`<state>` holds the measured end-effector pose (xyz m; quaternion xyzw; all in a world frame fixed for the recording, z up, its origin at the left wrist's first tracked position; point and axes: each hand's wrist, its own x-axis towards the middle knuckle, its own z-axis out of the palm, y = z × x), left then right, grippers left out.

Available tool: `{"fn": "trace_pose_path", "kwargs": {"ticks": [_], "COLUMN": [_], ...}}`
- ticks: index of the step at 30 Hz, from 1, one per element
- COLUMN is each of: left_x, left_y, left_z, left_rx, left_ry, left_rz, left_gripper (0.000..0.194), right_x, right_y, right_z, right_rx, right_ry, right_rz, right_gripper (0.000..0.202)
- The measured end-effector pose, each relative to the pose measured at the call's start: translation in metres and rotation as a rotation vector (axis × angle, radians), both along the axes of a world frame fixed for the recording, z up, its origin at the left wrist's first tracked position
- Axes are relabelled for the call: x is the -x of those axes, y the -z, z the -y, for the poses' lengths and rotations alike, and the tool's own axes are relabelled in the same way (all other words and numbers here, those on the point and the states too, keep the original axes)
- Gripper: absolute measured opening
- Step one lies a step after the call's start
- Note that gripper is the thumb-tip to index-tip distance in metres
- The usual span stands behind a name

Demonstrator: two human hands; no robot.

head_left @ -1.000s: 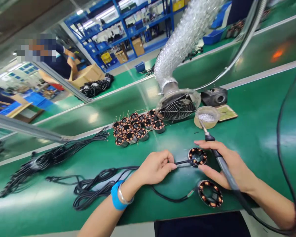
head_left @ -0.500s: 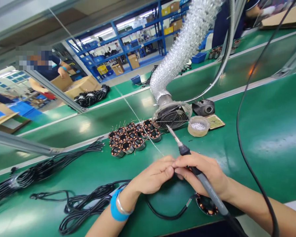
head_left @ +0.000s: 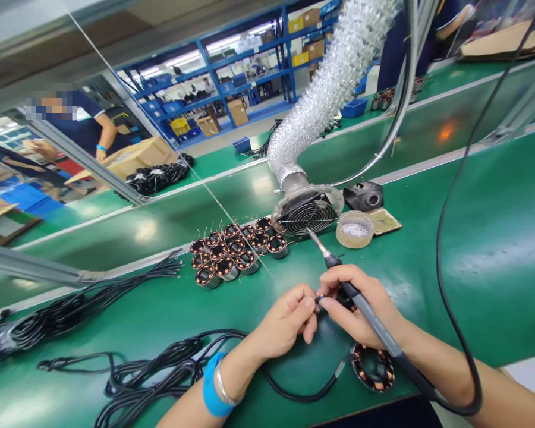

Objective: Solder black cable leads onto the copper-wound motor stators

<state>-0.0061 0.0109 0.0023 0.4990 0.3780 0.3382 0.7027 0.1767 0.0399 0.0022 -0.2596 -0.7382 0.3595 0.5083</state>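
My left hand (head_left: 289, 318) pinches a small dark piece (head_left: 318, 299) between thumb and forefinger. Its other end meets the fingertips of my right hand (head_left: 365, 303), which also holds a soldering iron (head_left: 374, 327), tip pointing up and away toward the round fan grille (head_left: 310, 214). Below my right hand a ring-shaped copper-wound stator (head_left: 373, 368) lies on the green bench, with a black cable (head_left: 301, 392) running up to its left side. Behind my hands stand several stators (head_left: 225, 267) in rows. What exactly the small piece is cannot be made out.
A silver duct (head_left: 325, 101) rises from the fan. Beside it are a round dish (head_left: 355, 230), a flat tin (head_left: 384, 221) and a black holder (head_left: 363, 196). Coiled cables (head_left: 156, 374) and a cable bundle (head_left: 62, 315) lie left. A person (head_left: 87, 125) stands beyond the bench.
My fingers have opened up a little, so the small dark piece now shows between them. The iron's cord has swung right, and more of the stator by my right hand is visible.
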Motion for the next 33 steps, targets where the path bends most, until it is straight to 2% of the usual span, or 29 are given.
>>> {"fn": "trace_pose_path", "kwargs": {"ticks": [4,8,12,15,20,25,29,33], "left_x": [0.000,-0.001,-0.001,-0.001,-0.004,-0.012,-0.017,-0.017], "left_y": [0.005,0.007,0.004,0.000,-0.005,-0.003,-0.003,-0.005], "left_z": [0.000,0.000,0.001,0.003,0.010,0.015,0.013,0.009], "left_rx": [0.008,0.001,0.035,0.007,-0.219,-0.187,-0.185,-0.077], "left_ry": [0.041,-0.007,0.036,0.061,-0.131,-0.163,-0.248,-0.306], "left_rz": [0.047,0.074,0.009,-0.051,-0.216,-0.192,-0.088,0.007], "left_gripper": [0.044,0.044,0.047,0.051,0.036,0.033,0.032,0.039], "right_x": [0.000,-0.001,-0.001,0.000,0.004,0.008,0.013,0.015], "right_y": [0.001,0.001,-0.001,-0.001,0.002,-0.003,-0.004,0.000], "right_z": [0.001,0.002,0.002,0.002,0.003,0.010,0.019,0.023], "right_rx": [-0.030,-0.004,0.044,0.020,0.007,0.007,0.009,-0.001], "right_ry": [0.031,0.015,-0.055,-0.075,0.092,0.173,0.252,0.223], "right_rz": [0.003,-0.015,-0.036,-0.056,-0.064,-0.029,-0.008,0.025], "right_gripper": [0.031,0.034,0.036,0.034,0.029,0.022,0.020,0.024]}}
